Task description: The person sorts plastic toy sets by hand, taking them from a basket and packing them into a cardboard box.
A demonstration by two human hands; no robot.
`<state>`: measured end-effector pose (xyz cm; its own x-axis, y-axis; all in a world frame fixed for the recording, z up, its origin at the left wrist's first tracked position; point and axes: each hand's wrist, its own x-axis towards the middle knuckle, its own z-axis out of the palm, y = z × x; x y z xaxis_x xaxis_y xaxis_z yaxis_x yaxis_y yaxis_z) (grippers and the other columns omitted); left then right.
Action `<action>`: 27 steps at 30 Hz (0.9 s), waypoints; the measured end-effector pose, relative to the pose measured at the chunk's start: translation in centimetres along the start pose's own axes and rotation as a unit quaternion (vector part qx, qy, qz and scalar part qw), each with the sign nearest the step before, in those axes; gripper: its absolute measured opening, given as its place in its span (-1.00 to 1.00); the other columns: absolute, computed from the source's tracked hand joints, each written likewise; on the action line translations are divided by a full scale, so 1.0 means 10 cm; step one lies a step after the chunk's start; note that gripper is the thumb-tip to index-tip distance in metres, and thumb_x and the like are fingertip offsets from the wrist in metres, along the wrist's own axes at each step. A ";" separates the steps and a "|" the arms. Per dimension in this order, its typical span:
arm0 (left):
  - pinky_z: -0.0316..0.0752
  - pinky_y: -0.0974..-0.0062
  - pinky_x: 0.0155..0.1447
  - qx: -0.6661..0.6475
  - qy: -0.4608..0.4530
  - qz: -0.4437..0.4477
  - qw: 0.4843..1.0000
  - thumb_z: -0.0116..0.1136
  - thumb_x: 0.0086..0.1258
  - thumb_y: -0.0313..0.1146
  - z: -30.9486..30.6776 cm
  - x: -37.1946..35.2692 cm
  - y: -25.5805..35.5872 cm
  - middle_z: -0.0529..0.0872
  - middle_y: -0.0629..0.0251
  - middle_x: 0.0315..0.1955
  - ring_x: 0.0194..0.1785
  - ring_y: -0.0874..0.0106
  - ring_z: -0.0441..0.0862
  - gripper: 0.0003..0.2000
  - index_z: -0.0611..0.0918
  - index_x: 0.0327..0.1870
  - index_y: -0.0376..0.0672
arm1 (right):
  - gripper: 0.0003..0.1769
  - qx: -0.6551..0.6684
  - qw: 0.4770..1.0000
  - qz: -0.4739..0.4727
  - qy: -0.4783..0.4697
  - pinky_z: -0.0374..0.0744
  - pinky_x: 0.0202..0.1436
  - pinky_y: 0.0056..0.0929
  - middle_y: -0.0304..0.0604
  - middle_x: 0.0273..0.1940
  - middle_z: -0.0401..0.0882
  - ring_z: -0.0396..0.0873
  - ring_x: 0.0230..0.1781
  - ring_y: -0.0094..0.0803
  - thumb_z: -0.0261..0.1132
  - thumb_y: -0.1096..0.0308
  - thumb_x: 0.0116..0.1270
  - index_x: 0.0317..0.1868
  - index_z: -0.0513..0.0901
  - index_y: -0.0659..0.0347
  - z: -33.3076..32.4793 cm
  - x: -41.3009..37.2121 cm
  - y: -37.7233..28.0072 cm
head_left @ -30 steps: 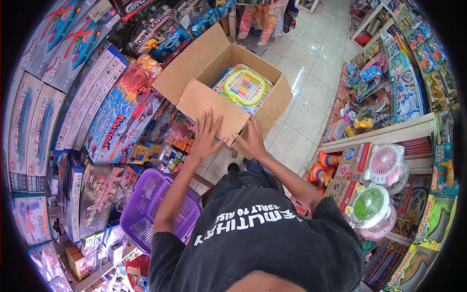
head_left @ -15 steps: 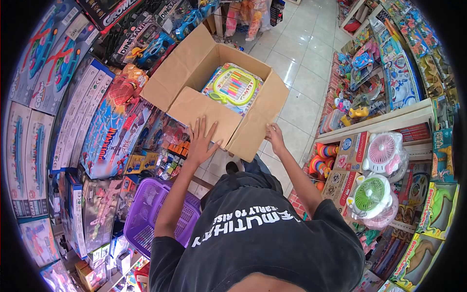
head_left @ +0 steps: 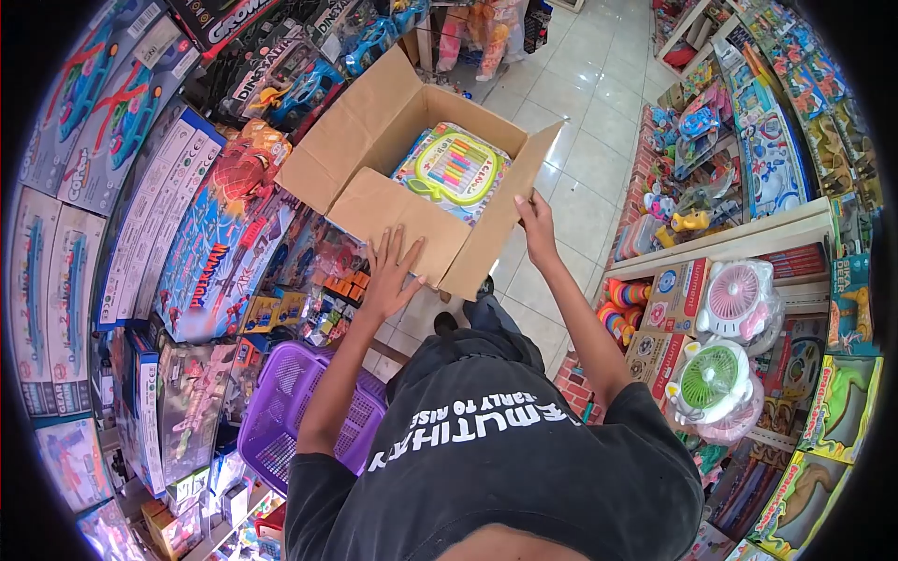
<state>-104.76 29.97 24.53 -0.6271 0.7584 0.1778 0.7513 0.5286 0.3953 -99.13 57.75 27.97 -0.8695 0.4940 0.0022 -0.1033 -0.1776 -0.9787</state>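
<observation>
An open cardboard box [head_left: 341, 140] stands in front of me with its flaps up or folded outward. Inside lies a flat toy pack [head_left: 456, 166] with a green apple-shaped frame and coloured rows. My left hand [head_left: 391, 279] rests with spread fingers on the near flap [head_left: 398, 217]. With thumb and fingers, my right hand [head_left: 537, 227] pinches the edge of the right flap [head_left: 496, 229], which is tilted upward. What lies under the toy pack is hidden.
A purple plastic basket [head_left: 271, 411] is by my left arm. Boxed toys, including a Spider-Man pack [head_left: 210, 266], line the left shelves. On the right are wrapped small fans [head_left: 711, 377] and a shelf edge [head_left: 739, 238]. The tiled aisle [head_left: 594, 140] runs beyond the box.
My right hand has moved up along the right flap and raised it more upright. The left hand stays on the near flap, almost unmoved.
</observation>
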 end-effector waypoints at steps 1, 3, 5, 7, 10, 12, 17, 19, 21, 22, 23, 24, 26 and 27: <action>-0.45 -0.11 0.36 0.001 0.002 -0.002 1.000 -0.13 0.30 0.07 -0.02 0.00 0.00 -0.06 0.01 0.38 0.43 -0.01 -0.18 -0.38 0.21 0.35 0.04 | -0.70 -0.031 0.999 -0.022 -0.016 0.42 -0.24 -0.61 -0.26 -0.29 0.54 0.47 -0.34 -0.62 0.17 0.23 0.31 -0.10 0.46 0.30 0.05 0.07 0.00; -0.47 -0.10 0.36 -0.032 0.007 0.011 0.999 -0.14 0.30 0.07 -0.05 -0.01 0.01 -0.02 0.03 0.38 0.43 0.00 -0.17 -0.39 0.22 0.35 0.02 | -0.73 -0.061 0.997 -0.044 -0.033 0.42 -0.34 -0.62 -0.29 -0.39 0.54 0.46 -0.42 -0.64 0.17 0.22 0.32 -0.20 0.48 0.28 0.18 0.17 -0.01; -0.48 -0.09 0.36 -0.069 0.024 0.015 0.997 -0.15 0.31 0.07 -0.07 -0.01 -0.01 0.01 0.03 0.37 0.43 0.02 -0.15 -0.39 0.23 0.34 -0.01 | -0.71 -0.135 0.989 -0.049 -0.017 0.35 -0.52 -0.61 -0.32 -0.57 0.48 0.40 -0.59 -0.65 0.15 0.19 0.34 -0.42 0.44 0.24 0.34 0.24 -0.04; -0.48 -0.08 0.36 -0.107 0.040 0.020 0.993 -0.16 0.31 0.07 -0.07 -0.01 -0.02 0.03 0.03 0.37 0.43 0.04 -0.14 -0.39 0.23 0.33 -0.05 | -0.69 -0.157 0.985 -0.072 -0.016 0.33 -0.57 -0.60 -0.30 -0.61 0.45 0.37 -0.64 -0.64 0.14 0.18 0.34 -0.45 0.43 0.24 0.46 0.31 -0.01; -0.40 0.01 0.40 -0.208 0.092 0.008 0.974 -0.17 0.34 0.04 -0.05 -0.01 -0.06 0.10 0.02 0.34 0.42 0.08 -0.08 -0.39 0.23 0.30 -0.19 | -0.68 -0.205 0.975 -0.078 -0.022 0.34 -0.59 -0.57 -0.21 -0.62 0.46 0.40 -0.66 -0.57 0.19 0.20 0.29 -0.49 0.43 0.26 0.57 0.37 0.13; -0.25 0.11 0.41 -0.245 0.154 -0.028 0.957 -0.05 0.33 -0.12 -0.02 -0.01 -0.10 0.16 0.00 0.29 0.40 0.11 -0.01 -0.44 0.24 0.26 -0.30 | -0.72 -0.318 0.926 -0.195 -0.062 0.36 -0.58 -0.50 -0.15 -0.61 0.46 0.44 -0.63 -0.43 0.26 0.23 0.21 -0.46 0.45 0.27 0.61 0.34 0.25; -0.09 0.18 0.39 -0.195 0.224 -0.123 0.947 0.11 0.23 -0.37 0.00 -0.05 -0.12 0.19 -0.04 0.24 0.36 0.08 0.06 -0.45 0.25 0.22 -0.33 | -0.74 -0.487 0.809 -0.302 -0.134 0.23 0.00 -0.22 -0.17 -0.13 0.41 0.33 -0.06 -0.21 0.28 0.26 0.05 -0.23 0.51 0.14 0.57 0.18 0.47; -0.06 0.18 0.38 -0.127 0.229 -0.134 0.956 0.14 0.20 -0.42 0.01 -0.06 -0.17 0.18 -0.05 0.23 0.35 0.07 0.07 -0.44 0.25 0.22 -0.33 | -0.73 -0.501 0.797 -0.312 -0.128 0.23 0.00 -0.20 -0.16 -0.13 0.41 0.34 -0.06 -0.21 0.26 0.26 0.06 -0.23 0.51 0.14 0.60 0.14 0.49; -0.04 0.23 0.38 -0.128 0.257 -0.192 0.939 0.15 0.19 -0.40 0.02 -0.05 -0.25 0.15 -0.08 0.24 0.34 0.05 0.07 -0.40 0.20 0.25 -0.33 | -0.73 -0.514 0.785 -0.325 -0.119 0.24 0.00 -0.18 -0.16 -0.13 0.41 0.34 -0.05 -0.21 0.25 0.25 0.07 -0.22 0.51 0.14 0.63 0.15 0.50; -0.04 0.23 0.38 -0.126 0.260 -0.193 0.938 0.15 0.19 -0.40 0.04 -0.02 -0.33 0.15 -0.08 0.24 0.34 0.05 0.07 -0.40 0.20 0.25 -0.33 | -0.73 -0.516 0.779 -0.333 -0.129 0.23 0.02 -0.17 -0.16 -0.13 0.41 0.34 -0.03 -0.21 0.24 0.25 0.06 -0.22 0.51 0.15 0.62 0.17 0.50; -0.05 0.25 0.38 -0.160 0.299 -0.215 0.916 0.16 0.18 -0.40 0.06 0.01 -0.44 0.14 -0.08 0.25 0.35 0.05 0.05 -0.37 0.17 0.27 -0.33 | -0.73 -0.518 0.772 -0.340 -0.139 0.22 0.05 -0.15 -0.16 -0.12 0.41 0.34 -0.01 -0.21 0.23 0.25 0.06 -0.22 0.51 0.15 0.62 0.18 0.51; -0.06 0.27 0.39 -0.194 0.338 -0.236 0.890 0.17 0.18 -0.39 0.10 0.04 -0.57 0.12 -0.09 0.26 0.36 0.06 0.04 -0.33 0.13 0.28 -0.34 | -0.73 -0.517 0.772 -0.343 -0.140 0.22 0.05 -0.15 -0.16 -0.12 0.41 0.34 -0.01 -0.21 0.23 0.25 0.06 -0.22 0.51 0.15 0.63 0.20 0.50; -0.08 0.29 0.40 -0.211 0.344 -0.246 0.881 0.17 0.18 -0.40 0.13 0.12 -0.82 0.10 -0.07 0.28 0.37 0.11 0.03 -0.27 0.04 0.32 -0.35 | -0.74 -0.523 0.759 -0.350 -0.166 0.20 0.10 -0.16 -0.17 -0.12 0.42 0.33 0.02 -0.22 0.23 0.28 0.03 -0.24 0.51 0.14 0.65 0.24 0.46; -0.07 0.31 0.40 -0.305 0.372 -0.252 0.840 0.16 0.19 -0.41 0.09 0.19 -0.87 0.09 -0.07 0.29 0.38 0.13 0.03 -0.26 0.01 0.33 -0.35 | -0.74 -0.522 0.758 -0.353 -0.167 0.20 0.10 -0.16 -0.17 -0.12 0.42 0.33 0.02 -0.22 0.23 0.28 0.03 -0.24 0.51 0.14 0.65 0.25 0.44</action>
<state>-112.32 27.16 20.56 -0.9591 -0.0723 0.2737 0.2489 0.2454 0.9369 -104.87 52.65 24.96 -0.8674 -0.1221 0.4824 -0.3133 0.8871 -0.3389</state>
